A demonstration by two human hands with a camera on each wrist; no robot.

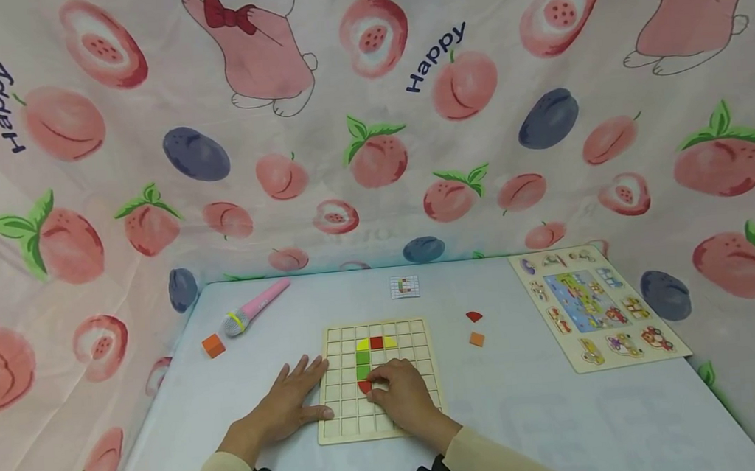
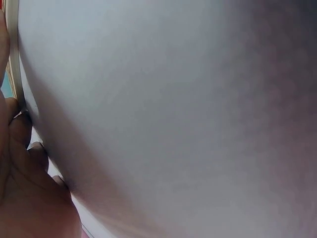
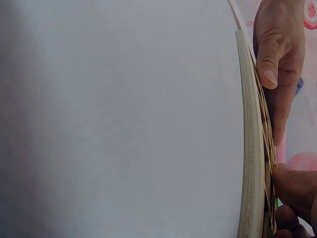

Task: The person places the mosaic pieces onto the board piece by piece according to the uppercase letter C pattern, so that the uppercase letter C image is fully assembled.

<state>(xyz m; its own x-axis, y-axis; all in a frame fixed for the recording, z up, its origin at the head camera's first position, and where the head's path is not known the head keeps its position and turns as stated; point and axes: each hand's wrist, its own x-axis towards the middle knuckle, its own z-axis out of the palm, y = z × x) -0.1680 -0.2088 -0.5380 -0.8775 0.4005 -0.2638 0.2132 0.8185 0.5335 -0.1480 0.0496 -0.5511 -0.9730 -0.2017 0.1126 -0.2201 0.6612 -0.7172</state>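
A wooden grid board (image 1: pixel 417 395) lies on the table. Along its left edge rests my left hand (image 1: pixel 291 403), fingers stretched out and thumb at the rim; the left wrist view catches this hand (image 2: pixel 29 183) at its border. With thumb and index finger, my right hand (image 1: pixel 405 396) pinches a red rounded piece (image 1: pixel 363 387) low in a column on the grid. Directly above that piece are green squares (image 1: pixel 363 364). A yellow piece (image 1: pixel 362 345), a red square (image 1: pixel 376 343) and another yellow piece (image 1: pixel 390 343) form the top row. In the right wrist view, the board's edge (image 3: pixel 250 148) stands beside both hands.
Behind the board lies a small pattern card (image 1: pixel 404 286). A red fan-shaped piece (image 1: pixel 473 317) and an orange square (image 1: pixel 477 339) lie to its right, before a picture puzzle board (image 1: pixel 568 339). At the left are an orange cube (image 1: pixel 213 345) and a pink toy microphone (image 1: pixel 259 305).
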